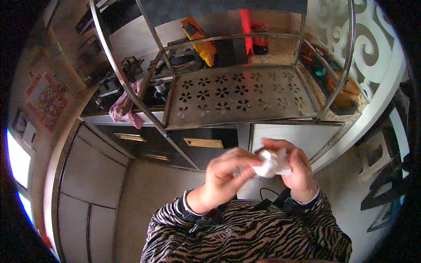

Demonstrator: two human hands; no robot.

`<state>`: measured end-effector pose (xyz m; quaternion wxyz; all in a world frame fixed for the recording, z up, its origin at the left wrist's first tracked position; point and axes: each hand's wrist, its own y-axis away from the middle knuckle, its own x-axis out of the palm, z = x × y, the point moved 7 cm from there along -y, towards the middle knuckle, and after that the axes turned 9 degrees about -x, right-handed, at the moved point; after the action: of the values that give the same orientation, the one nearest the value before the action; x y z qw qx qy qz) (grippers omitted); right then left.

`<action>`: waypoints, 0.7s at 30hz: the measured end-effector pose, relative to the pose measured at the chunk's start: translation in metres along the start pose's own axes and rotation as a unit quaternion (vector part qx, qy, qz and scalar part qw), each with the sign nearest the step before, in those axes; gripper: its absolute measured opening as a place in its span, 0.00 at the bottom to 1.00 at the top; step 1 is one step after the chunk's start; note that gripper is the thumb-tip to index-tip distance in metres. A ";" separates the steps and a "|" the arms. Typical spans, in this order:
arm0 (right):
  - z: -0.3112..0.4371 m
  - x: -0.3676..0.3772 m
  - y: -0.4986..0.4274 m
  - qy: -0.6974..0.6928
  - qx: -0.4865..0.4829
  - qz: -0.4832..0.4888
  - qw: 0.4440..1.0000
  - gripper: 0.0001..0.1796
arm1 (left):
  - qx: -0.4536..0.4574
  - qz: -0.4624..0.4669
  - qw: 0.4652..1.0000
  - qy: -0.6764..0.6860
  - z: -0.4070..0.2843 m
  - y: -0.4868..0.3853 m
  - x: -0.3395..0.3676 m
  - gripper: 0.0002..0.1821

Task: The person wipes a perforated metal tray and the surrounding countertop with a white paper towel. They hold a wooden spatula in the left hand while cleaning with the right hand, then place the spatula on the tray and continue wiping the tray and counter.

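Note:
A crumpled white tissue or thin cloth [270, 163] is held between my two hands, in front of my chest. My left hand [227, 176] pinches its left side between thumb and fingers. Around its right side curl the fingers and thumb of my right hand [297, 167]. Both hands are slightly blurred. Beyond them stands a metal rack, its shelf [213, 115] cut with flower-shaped holes.
A pink cloth [124, 110] hangs at the counter edge beside the gas stove [111, 86]. Behind the rack shelf are a yellow packet [205, 49] and a red container [260, 37]. The rack's curved metal post [349, 49] rises at the right, near a white scrollwork panel [368, 36].

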<state>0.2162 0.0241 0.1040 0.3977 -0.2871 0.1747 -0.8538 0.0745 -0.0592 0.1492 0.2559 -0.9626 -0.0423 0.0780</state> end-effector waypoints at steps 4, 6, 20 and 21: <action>-0.023 0.002 -0.006 -0.119 0.036 -0.025 0.992 0.36 | -0.108 -0.093 0.973 0.184 0.044 0.005 -0.025 0.10; -0.029 0.001 -0.008 -0.137 0.034 -0.061 0.988 0.30 | -0.118 -0.097 0.955 0.255 0.057 0.004 -0.030 0.12; -0.036 0.030 -0.021 0.039 0.011 -0.089 0.995 0.22 | -0.177 -0.078 0.959 0.205 0.069 0.014 -0.037 0.13; -0.035 0.032 -0.021 0.090 0.011 -0.075 0.993 0.22 | -0.186 -0.065 0.961 0.196 0.070 0.015 -0.037 0.13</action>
<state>0.1652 0.0143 0.0990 0.3188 -0.2163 0.1784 -0.9054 0.0271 -0.0420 0.0862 0.0800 -0.9849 -0.0674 -0.1381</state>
